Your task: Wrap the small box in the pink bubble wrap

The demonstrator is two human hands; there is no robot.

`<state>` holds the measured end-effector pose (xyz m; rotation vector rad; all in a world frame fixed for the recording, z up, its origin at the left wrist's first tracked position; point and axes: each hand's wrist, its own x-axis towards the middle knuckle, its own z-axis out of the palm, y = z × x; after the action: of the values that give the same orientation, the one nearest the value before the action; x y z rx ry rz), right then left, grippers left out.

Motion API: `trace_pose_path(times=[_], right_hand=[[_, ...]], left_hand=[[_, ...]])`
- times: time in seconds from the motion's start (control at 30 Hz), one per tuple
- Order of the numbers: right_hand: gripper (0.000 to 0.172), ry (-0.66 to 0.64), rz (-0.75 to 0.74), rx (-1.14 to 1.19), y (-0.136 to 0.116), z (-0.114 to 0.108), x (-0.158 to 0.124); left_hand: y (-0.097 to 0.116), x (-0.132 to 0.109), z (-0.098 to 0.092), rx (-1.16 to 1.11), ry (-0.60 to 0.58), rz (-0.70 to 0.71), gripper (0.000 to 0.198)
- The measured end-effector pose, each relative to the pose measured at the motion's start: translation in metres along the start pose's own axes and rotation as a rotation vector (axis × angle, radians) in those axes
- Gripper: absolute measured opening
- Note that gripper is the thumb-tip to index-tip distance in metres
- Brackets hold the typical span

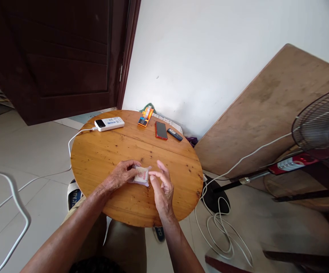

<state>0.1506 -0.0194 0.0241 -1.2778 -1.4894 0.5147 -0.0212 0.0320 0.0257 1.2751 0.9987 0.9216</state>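
A small square packet (142, 175) in clear, crinkled plastic with red print lies near the front of the round wooden table (96, 159). My left hand (122, 174) holds it by its left side, thumb on top, with the other fingers curled at the far edge. At the packet's right edge is my right hand (163, 187), its fingers apart and nothing visible between them. The right index fingertip is at the plastic edge; whether it touches cannot be made out.
Along the table's far side are a white power bank (110, 123) with a cable, an orange tape dispenser (146, 116), a red-edged phone (161, 130) and a small dark device (175, 134). A fan (320, 117) and coiled white cable (221, 231) are on the right.
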Motion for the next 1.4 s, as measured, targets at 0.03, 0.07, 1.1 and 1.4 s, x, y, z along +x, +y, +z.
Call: trace_pose_path(times=[0.03, 0.07, 1.1, 1.4], right_hand=[[0.016, 0.009, 0.020, 0.016, 0.002, -0.001, 0.002], [0.016, 0.005, 0.034, 0.029, 0.004, -0.001, 0.004], [0.064, -0.218, 0.013, -0.137, 0.015, 0.003, 0.005], [0.053, -0.172, -0.027, -0.184, 0.015, 0.005, 0.004]], left_hand=[[0.000, 0.000, 0.000, -0.002, -0.001, 0.000, 0.036], [0.000, 0.000, 0.000, 0.002, -0.001, 0.005, 0.035], [-0.017, 0.004, -0.002, 0.296, 0.177, 0.161, 0.044], [-0.015, 0.005, -0.001, 0.161, 0.131, 0.164, 0.051]])
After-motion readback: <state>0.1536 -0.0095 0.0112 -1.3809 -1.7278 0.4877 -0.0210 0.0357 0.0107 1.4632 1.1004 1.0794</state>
